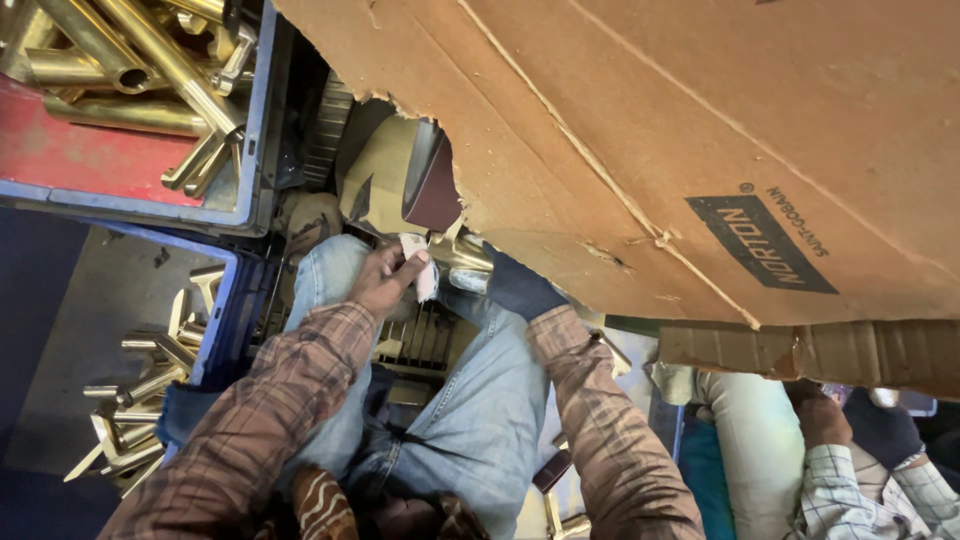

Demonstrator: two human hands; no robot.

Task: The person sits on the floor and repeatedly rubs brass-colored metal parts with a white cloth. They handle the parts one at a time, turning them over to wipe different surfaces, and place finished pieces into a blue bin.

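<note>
The left hand pinched a small white cloth pad between thumb and fingers, fingers closed on it. The right hand, in a dark blue glove, gripped a short polished brass fitting; its fingers were curled around the part's near end. The fitting's long axis ran roughly left to right, and the pad lay touching its left end, just below the brown abrasive belt wheel. Both hands were at the part; the left was nearer the wheel. A torn brown cardboard sheet hid the area to the right. The upper blue plastic crate held long brass tubes; the lower blue crate held brass tap bodies. Another person's gloved hand was at lower right.
</note>
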